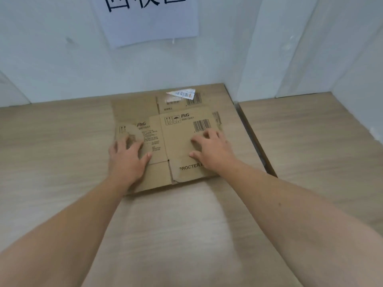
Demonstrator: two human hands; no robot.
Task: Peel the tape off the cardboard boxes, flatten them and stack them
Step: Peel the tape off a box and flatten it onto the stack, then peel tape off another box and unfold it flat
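Flattened P&G box (178, 141) lies printed face up on top of a stack of flattened cardboard (134, 108) on the wood-pattern floor (62, 162), close to the wall corner. Left hand (126, 160) rests palm down on the box's left panel, fingers extended and spread, gripping nothing. Right hand (213, 150) presses the right panel just below the barcode, fingers slightly bent with tips on the board, gripping nothing. A torn label (182, 93) remains on the cardboard behind. Paper sign (145, 19) is fixed to the wall above.
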